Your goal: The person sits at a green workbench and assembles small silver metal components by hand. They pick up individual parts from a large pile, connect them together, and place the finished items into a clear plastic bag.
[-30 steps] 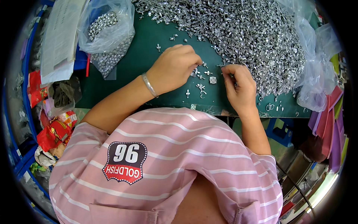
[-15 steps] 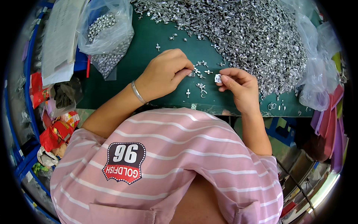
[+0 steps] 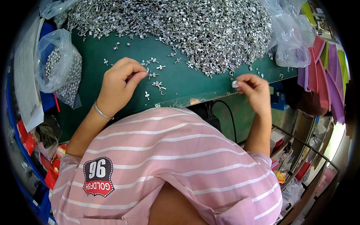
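Note:
My left hand (image 3: 122,86), with a silver bangle (image 3: 102,111) at its wrist, hovers over the green tabletop (image 3: 187,90). Its thumb and forefinger are pinched together beside small silver cross-shaped pieces (image 3: 153,75); a pale bit shows at the fingertips, too small to make out. Just below lies a small cluster of silver pieces (image 3: 159,87), and a single cross-shaped piece (image 3: 147,95) rests nearer me. Off to the right, my right hand (image 3: 255,92) pinches a small whitish, squarish piece (image 3: 235,84) above the table's front edge.
A large heap of small silver metal parts (image 3: 180,30) covers the far side. At left stands a clear bag of silver beads (image 3: 69,69) near a pale board (image 3: 28,71). Clear plastic bags (image 3: 290,37) and coloured strips (image 3: 322,75) are at right.
My right hand has moved right, away from the left hand, carrying the whitish piece toward the table's edge. My left hand stays pinched by the small crosses. The view has swung rightward.

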A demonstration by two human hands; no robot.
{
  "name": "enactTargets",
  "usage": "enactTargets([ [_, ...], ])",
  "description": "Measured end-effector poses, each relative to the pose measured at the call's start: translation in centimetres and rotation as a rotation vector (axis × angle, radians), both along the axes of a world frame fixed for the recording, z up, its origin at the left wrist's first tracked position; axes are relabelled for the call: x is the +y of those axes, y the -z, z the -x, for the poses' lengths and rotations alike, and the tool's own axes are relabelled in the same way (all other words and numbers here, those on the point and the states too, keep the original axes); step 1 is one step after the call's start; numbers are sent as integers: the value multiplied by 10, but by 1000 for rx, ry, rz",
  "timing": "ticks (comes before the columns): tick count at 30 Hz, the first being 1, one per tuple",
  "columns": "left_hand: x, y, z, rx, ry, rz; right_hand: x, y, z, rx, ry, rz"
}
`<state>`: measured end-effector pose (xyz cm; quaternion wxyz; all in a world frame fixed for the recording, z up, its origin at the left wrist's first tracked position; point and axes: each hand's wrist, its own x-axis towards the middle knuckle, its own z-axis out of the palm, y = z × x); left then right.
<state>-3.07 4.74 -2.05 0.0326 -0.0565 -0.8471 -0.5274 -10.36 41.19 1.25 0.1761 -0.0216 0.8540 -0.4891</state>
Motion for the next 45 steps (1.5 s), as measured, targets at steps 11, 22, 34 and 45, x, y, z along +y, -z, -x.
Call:
enactTargets([
  [11, 12, -15, 0, -508, -101, -855, -113, 10, -17, 688, -335, 112],
  [22, -30, -5, -21, -304, -290, -471, -115, 21, -9, 304, -256, 270],
  [34, -5, -6, -2, -784, 77, -1284, -184, -9, -13, 613, -558, 300],
  [45, -132, -86, 109, 13, -735, -1498, -174, 4, -1, 736, -517, 208],
])
